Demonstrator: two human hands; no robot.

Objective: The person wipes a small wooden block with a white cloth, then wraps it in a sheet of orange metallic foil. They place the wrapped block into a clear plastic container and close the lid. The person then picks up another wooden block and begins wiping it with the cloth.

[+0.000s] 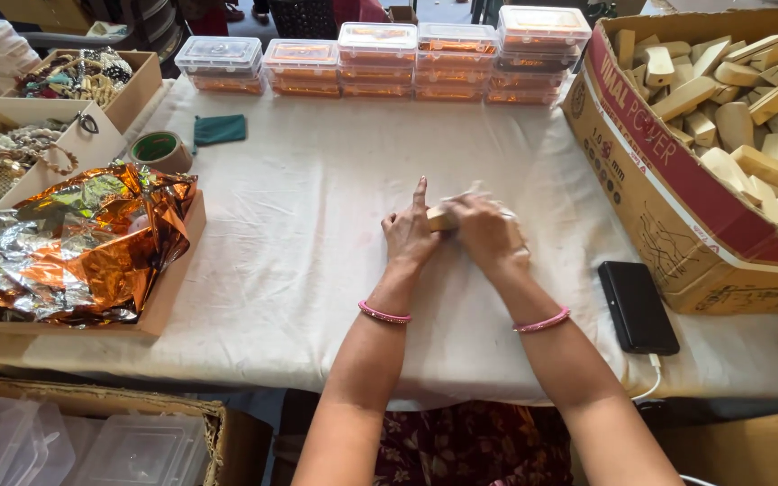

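Presently, I note both hands meet on a small wooden block [440, 219] at the middle of the white tablecloth [299, 243]. The left hand [409, 232] grips its near end, index finger raised; the right hand [486, 232] is clenched over block and thin clear wrap [472, 193]. Right of the block lies a black phone [637, 307], beyond it a cardboard box of wooden blocks [722, 135]. Left of the block sits crumpled orange foil [92, 238].
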